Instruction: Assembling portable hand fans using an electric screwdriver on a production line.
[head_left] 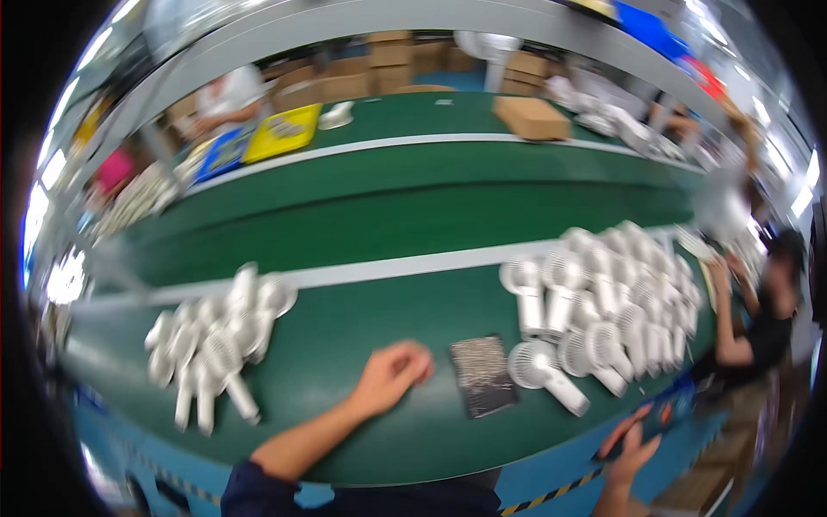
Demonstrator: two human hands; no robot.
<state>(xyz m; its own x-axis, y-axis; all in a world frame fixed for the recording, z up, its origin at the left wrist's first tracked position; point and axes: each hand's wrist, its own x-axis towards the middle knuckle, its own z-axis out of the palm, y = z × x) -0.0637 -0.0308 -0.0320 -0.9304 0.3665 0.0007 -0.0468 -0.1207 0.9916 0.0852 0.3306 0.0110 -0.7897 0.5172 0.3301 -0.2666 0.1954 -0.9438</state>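
My left hand (392, 376) hovers over the green work table, its fingers curled in and the thumb close to them. Anything inside the curl is too small or hidden to name. Just to its right lies a dark flat mat (484, 379), its upper part covered with rows of small light pieces. Off the table's near edge at the lower right is my right hand (631, 450), blurred, with the fingers bent around something dark that I cannot make out. White handheld fans (538, 366) with round grilles lie closest to the mat, at the near side of a large pile.
A smaller pile of white handheld fans (224, 353) lies on the left. A pale rail (413, 264) separates the table from a green belt (431, 207). Beyond are a yellow tray (282, 133) and a cardboard box (531, 118). A co-worker (758, 310) is at the right.
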